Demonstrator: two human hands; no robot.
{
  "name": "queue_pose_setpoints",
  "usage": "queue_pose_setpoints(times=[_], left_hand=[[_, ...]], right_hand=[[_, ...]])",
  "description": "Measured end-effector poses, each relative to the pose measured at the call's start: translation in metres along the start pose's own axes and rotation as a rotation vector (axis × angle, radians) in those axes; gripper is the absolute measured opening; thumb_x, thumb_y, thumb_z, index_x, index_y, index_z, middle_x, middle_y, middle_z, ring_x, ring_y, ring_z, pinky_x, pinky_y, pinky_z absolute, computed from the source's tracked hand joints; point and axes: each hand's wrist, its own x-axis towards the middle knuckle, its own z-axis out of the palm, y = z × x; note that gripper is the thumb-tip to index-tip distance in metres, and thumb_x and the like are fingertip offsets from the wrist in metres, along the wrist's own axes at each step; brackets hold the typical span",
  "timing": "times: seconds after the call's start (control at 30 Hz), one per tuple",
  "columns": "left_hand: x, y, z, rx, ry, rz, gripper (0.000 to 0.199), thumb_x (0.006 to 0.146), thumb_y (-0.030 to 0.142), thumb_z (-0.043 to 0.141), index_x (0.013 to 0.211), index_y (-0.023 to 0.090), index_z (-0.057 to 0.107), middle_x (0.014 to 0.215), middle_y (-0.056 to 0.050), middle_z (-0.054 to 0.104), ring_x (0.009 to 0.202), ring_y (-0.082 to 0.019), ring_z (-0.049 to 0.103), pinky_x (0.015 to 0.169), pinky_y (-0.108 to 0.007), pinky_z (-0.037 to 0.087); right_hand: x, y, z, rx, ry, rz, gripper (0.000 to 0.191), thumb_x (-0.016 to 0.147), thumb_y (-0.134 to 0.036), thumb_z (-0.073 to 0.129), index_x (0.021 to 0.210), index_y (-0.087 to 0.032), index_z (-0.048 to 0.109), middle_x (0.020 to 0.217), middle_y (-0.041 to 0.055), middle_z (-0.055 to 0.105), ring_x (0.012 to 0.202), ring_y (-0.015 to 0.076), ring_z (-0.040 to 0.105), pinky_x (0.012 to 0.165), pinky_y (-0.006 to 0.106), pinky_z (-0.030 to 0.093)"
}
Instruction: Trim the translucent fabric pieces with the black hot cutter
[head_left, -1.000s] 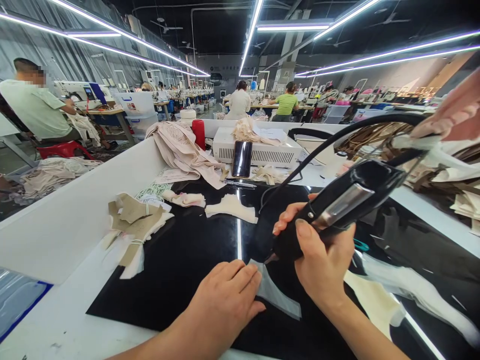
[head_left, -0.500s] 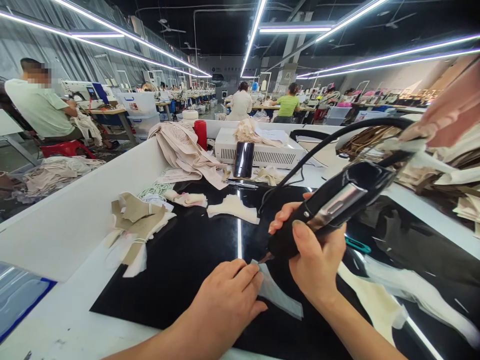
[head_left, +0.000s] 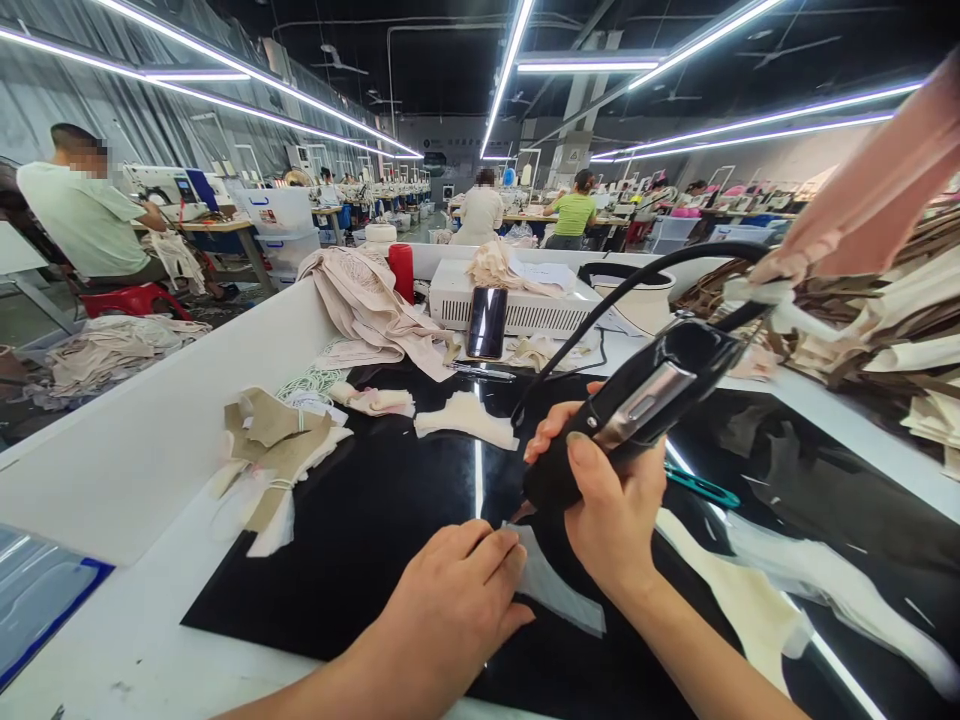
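Since a second ago the right hand has drawn the black cutting tool toward 9 o'clock, so its tip now sits closer to the left hand; the pale fabric piece has hardly shifted. Around them on the black desk lie a white scrap at 12 o'clock, a heap of tan and white offcuts at 10 o'clock, and teal scissors at 3 o'clock. A phone leans against a white box further back. The tool's cord arches overhead toward a stack of cloth at 2 o'clock. The right grip is clamped round the tool's body, thumb on top. The left grip presses flat, fingers together, on the fabric piece's upper end. That piece lies between both hands, the tip apparently touching its edge, though the hand hides the contact.
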Motion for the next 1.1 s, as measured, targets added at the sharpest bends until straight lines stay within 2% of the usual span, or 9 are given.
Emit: queue_pose_setpoints(times=[0.13,0.3,0.43,0.57,0.67,1.1], left_hand=[[0.0,0.001,-0.002,-0.002,-0.006,0.003,0.048,0.098,0.046,0.075,0.129,0.012,0.063,0.128,-0.005,0.074,0.114,-0.025,0.068,0.091,-0.038,0.059],[0.001,0.0,-0.007,-0.005,-0.006,0.001,0.039,0.105,0.043,0.066,0.131,0.015,0.062,0.13,-0.004,0.074,0.116,-0.024,0.068,0.097,-0.038,0.057],[0.001,-0.001,-0.013,0.005,-0.036,0.01,0.035,0.108,0.041,0.06,0.133,0.016,0.062,0.131,-0.004,0.073,0.117,-0.024,0.068,0.097,-0.038,0.056],[0.002,-0.002,-0.019,0.016,-0.086,0.011,0.035,0.104,0.038,0.067,0.131,0.015,0.062,0.13,-0.006,0.073,0.115,-0.026,0.068,0.091,-0.039,0.057],[0.002,-0.003,-0.019,0.021,-0.074,0.025,0.036,0.103,0.036,0.068,0.132,0.015,0.062,0.13,-0.006,0.073,0.114,-0.026,0.069,0.09,-0.039,0.057],[0.001,-0.01,-0.024,-0.003,-0.074,0.045,0.034,0.109,0.036,0.058,0.137,0.019,0.061,0.136,-0.007,0.07,0.117,-0.027,0.066,0.095,-0.043,0.056]], right_hand=[[0.0,0.001,0.001,-0.002,-0.001,0.005,0.029,0.092,-0.028,0.076,0.112,-0.03,0.056,0.089,-0.0048,0.069,0.068,0.0144,0.065,0.065,0.033,0.057],[0.005,-0.013,-0.005,-0.001,-0.006,-0.015,0.032,0.09,-0.03,0.08,0.113,-0.03,0.057,0.089,-0.0049,0.069,0.071,0.0145,0.066,0.066,0.031,0.057],[0.002,-0.036,-0.017,-0.015,0.03,-0.02,0.038,0.087,-0.035,0.083,0.117,-0.03,0.061,0.086,-0.004,0.069,0.069,0.0151,0.064,0.062,0.03,0.058],[-0.011,-0.054,-0.034,-0.043,0.036,-0.004,0.038,0.085,-0.037,0.086,0.116,-0.029,0.064,0.085,-0.0025,0.07,0.069,0.0154,0.066,0.062,0.029,0.06],[-0.019,-0.061,-0.045,-0.064,0.05,-0.012,0.038,0.085,-0.038,0.086,0.116,-0.028,0.066,0.084,-0.0018,0.071,0.068,0.0157,0.066,0.062,0.029,0.06],[-0.028,-0.053,-0.057,-0.115,0.047,-0.038,0.035,0.092,-0.035,0.079,0.122,-0.031,0.061,0.09,-0.0025,0.069,0.074,0.0158,0.064,0.066,0.03,0.059]])
